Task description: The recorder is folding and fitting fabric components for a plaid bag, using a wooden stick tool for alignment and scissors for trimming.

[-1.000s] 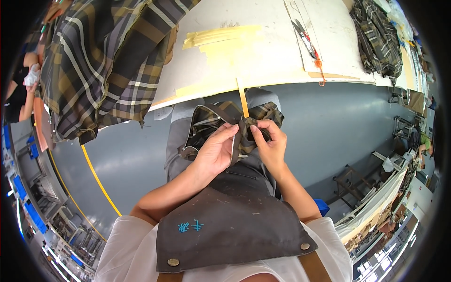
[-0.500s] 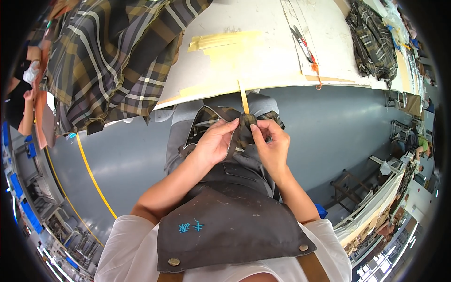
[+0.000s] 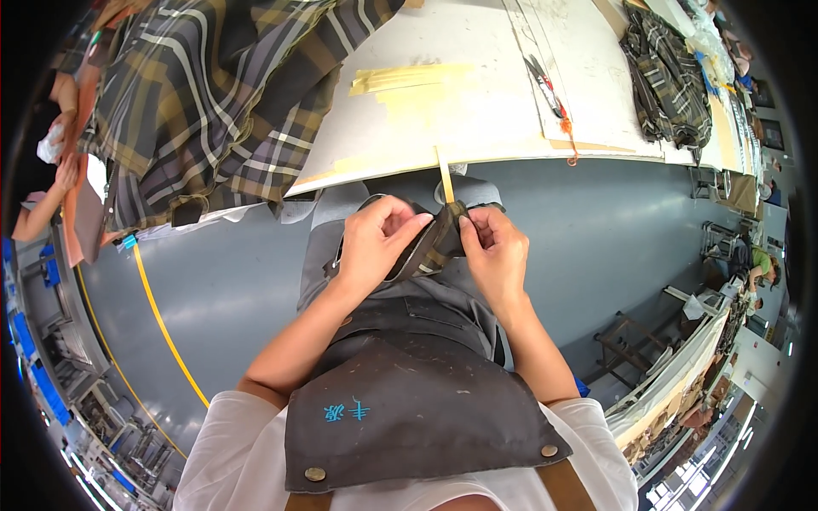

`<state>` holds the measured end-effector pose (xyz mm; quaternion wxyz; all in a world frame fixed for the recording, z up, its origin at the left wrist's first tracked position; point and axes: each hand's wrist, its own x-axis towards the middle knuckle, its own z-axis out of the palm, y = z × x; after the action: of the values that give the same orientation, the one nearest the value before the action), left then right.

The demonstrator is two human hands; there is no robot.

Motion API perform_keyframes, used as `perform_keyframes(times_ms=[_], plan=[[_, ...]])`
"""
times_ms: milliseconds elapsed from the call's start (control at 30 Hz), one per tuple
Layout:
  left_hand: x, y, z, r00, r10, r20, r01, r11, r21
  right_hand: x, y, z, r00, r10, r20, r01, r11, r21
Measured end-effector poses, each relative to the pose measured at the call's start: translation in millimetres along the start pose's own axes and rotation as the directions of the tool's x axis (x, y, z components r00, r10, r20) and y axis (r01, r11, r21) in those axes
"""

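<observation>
Both my hands are over my lap, working on a dark plaid fabric piece with a zipper edge. My left hand has its fingers curled and its thumb and fingertip closed on the fabric's left side. My right hand pinches the top right part of it, close to the end of a narrow yellow strip. That strip juts from the table edge down to the fabric; its lower end is hidden there. Some of the piece is covered by my left hand.
On the white table ahead, a large plaid cloth hangs over the left edge. Black-and-red snips with an orange cord lie right of centre. A plaid bag sits farther right. Another person's arm shows at far left.
My left hand has moved up and left, its fingers curling more over the fabric. The piece has turned, and its zipper shows less. My right hand keeps its pinch near the yellow strip.
</observation>
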<state>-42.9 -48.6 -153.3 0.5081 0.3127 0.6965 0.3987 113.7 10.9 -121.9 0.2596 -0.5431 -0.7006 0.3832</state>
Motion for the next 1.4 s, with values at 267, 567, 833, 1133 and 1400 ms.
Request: perform_keyframes(times_ms=[267,567,833,1133,1400], plan=[[32,5,-3,0.895,0.308,0.323,-0.312,0.949,-0.04,1,-4,0,0.999,-0.041,-0.013,0.041,0.999,0.015],[42,-16,15,0.952,0.239,0.189,-0.17,0.931,-0.323,11,23,-30,0.911,-0.342,0.23,0.395,0.884,-0.25],[46,-30,32,0.91,0.267,0.317,0.084,0.631,-0.771,-8,-6,-19,0.936,-0.254,0.245,0.317,0.911,-0.265],[52,-26,41,0.975,0.089,0.203,0.106,0.618,-0.779,-17,-3,-14,0.988,0.032,0.15,-0.013,0.992,-0.127],[54,-16,38,0.922,0.216,0.322,0.148,0.572,-0.807,-13,-9,-9,0.987,-0.023,0.159,0.06,0.97,-0.234]])
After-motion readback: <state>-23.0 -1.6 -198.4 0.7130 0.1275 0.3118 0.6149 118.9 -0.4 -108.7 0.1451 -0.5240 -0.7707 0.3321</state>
